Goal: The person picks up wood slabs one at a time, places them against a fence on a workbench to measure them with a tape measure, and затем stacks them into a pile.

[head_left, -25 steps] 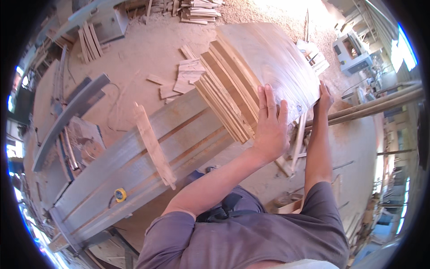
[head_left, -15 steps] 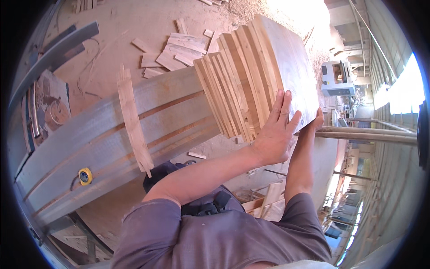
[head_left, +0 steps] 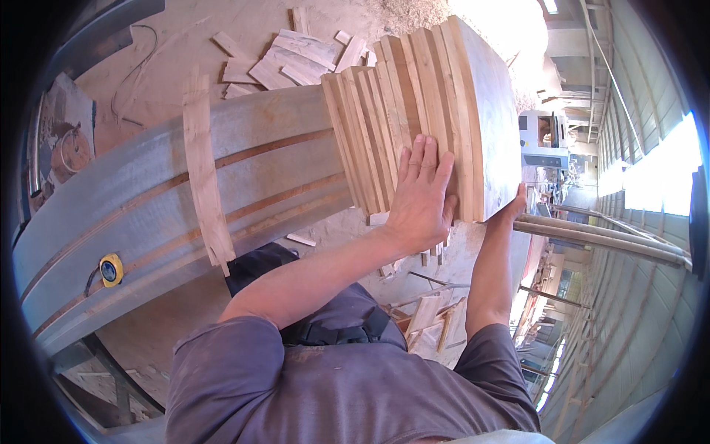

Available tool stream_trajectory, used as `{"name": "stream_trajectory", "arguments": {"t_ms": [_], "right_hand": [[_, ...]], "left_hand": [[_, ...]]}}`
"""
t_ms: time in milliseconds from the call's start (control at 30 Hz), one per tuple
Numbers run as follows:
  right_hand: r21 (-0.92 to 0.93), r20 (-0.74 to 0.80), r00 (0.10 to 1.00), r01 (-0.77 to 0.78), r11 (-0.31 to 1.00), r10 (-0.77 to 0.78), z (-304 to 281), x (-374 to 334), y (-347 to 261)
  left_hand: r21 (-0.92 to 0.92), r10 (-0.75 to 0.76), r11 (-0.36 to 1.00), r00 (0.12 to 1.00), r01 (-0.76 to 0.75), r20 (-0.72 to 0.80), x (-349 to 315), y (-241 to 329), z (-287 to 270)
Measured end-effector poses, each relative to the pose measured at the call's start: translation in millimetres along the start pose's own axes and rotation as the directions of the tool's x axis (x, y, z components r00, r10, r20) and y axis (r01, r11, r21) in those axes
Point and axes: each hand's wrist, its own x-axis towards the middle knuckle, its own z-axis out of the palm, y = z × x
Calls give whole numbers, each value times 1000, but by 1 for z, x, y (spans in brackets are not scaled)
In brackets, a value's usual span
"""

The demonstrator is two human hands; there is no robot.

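Note:
A tall stack of wooden boards [head_left: 425, 96] stands on the far right part of the metal table, its layers stepped unevenly. My left hand [head_left: 420, 196] rests against the stack's near side, fingers stretched and pressed on the board edges. At the near right corner of the broad top board [head_left: 494, 111], my right hand [head_left: 509, 210] touches its edge; most of its fingers are hidden behind the board.
Slotted metal table [head_left: 274, 126] carries a loose wooden strip [head_left: 201, 163] and a yellow tape measure [head_left: 111, 270]. Scattered wood pieces [head_left: 292, 59] lie on the floor beyond. Paired bars [head_left: 603, 235] stretch to the right, below a white machine [head_left: 543, 138].
My left hand has moved left, off the top board's face and onto the stack's edges. My right hand stays at the corner. The whole view has shifted slightly.

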Motion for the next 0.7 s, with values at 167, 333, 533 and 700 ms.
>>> {"name": "stream_trajectory", "arguments": {"t_ms": [167,333,533,700], "right_hand": [[-22,56,997,-46,999,47,-8,-3,-2],[-99,-9,999,-45,994,44,26,-25,-8],[-140,48,996,-70,988,77,14,-19,-11],[-155,75,993,-83,984,95,1,-15,-10]], "left_hand": [[11,46,999,998,-46,34,-3,-2,-4],[7,53,999,997,-54,50,-2,-4,-8],[-10,63,998,995,-63,76,-1,-7,-16],[4,72,997,994,-73,79,-3,-7,-19]]}}
